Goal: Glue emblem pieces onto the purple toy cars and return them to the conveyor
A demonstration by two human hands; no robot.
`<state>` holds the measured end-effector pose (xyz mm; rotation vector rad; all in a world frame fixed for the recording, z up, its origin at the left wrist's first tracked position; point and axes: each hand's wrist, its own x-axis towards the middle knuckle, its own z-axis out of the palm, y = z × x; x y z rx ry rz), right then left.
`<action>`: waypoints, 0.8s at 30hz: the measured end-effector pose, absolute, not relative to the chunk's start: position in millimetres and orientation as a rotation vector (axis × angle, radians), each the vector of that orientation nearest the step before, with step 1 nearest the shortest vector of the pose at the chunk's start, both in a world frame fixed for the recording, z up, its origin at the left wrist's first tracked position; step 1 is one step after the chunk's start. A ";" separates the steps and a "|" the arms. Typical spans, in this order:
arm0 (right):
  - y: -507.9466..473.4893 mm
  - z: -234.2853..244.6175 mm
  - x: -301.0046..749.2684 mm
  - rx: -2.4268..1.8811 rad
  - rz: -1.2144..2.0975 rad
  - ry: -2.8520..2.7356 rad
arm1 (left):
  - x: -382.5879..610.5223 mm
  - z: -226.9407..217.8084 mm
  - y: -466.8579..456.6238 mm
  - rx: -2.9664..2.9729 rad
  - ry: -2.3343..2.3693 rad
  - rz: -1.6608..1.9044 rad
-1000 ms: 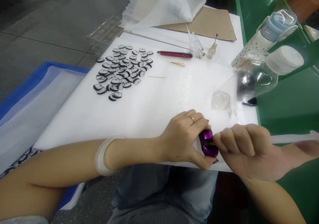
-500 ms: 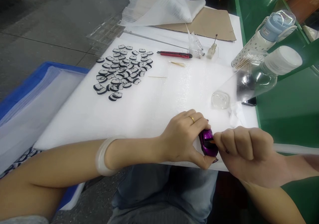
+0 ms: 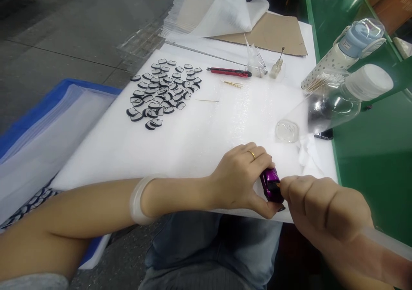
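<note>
My left hand [image 3: 243,178], with a gold ring and a white bangle at the wrist, is closed around a small glossy purple toy car [image 3: 269,181]. Fingers are on its far side and the thumb on its near side, above the table's front edge. My right hand [image 3: 322,204] is pinched at the car's right side. A bit of something thin and orange-brown shows at its fingertips against the car's dark part; the rest is hidden in the fist.
Several small black-edged, pale curved pieces [image 3: 164,90] lie spread on the white table [image 3: 180,152]. Behind are a red utility knife [image 3: 229,72], cotton swabs [image 3: 233,84] and cardboard [image 3: 273,32]. A clear bottle [image 3: 337,105], dotted flask [image 3: 334,62] and green partition [image 3: 370,152] stand right. A blue crate [image 3: 64,96] is left.
My right hand has turned, its wrist dropping lower while the fingertips stay at the car. My left hand keeps its hold. The whole view has shifted slightly.
</note>
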<state>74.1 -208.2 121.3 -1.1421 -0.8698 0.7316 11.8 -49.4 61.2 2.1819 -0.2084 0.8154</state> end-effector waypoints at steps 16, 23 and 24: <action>-203.9 137.3 63.7 -1.305 0.586 -1.005 | 12.3 60.8 -49.1 2.265 -0.216 0.802; -204.3 130.4 58.9 -1.255 0.489 -1.021 | 11.9 60.6 -50.1 2.317 -0.207 0.762; -207.9 133.3 59.7 -1.281 0.527 -1.021 | 11.6 60.8 -49.9 2.326 -0.205 0.752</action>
